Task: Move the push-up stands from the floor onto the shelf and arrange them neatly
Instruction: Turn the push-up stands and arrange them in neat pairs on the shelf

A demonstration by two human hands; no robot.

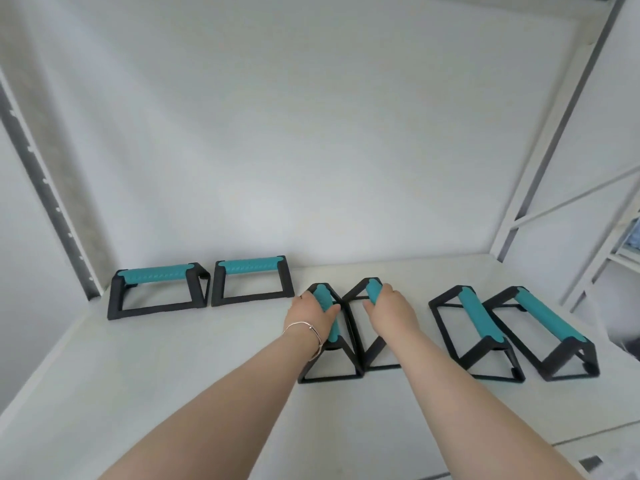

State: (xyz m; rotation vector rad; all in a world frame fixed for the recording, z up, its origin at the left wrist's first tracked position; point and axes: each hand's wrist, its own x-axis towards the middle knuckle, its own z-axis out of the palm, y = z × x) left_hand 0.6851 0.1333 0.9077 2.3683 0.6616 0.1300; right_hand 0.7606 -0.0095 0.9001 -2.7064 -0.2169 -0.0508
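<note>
Six push-up stands on the shelf [173, 375]: two broadside at the back-left corner, two end-on toward the right edge, and a touching middle pair, left hand [313, 315] and right hand [391, 308] clenched around their teal grips, apparently to align them.

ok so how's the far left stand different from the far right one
The far left stand sits with its grip running sideways along the shelf's back, close to the wall; the far right stand has its grip running front to back, nearer the front. The left one's frame looks more folded. Neither is touched. Both are black with teal grips.
</note>
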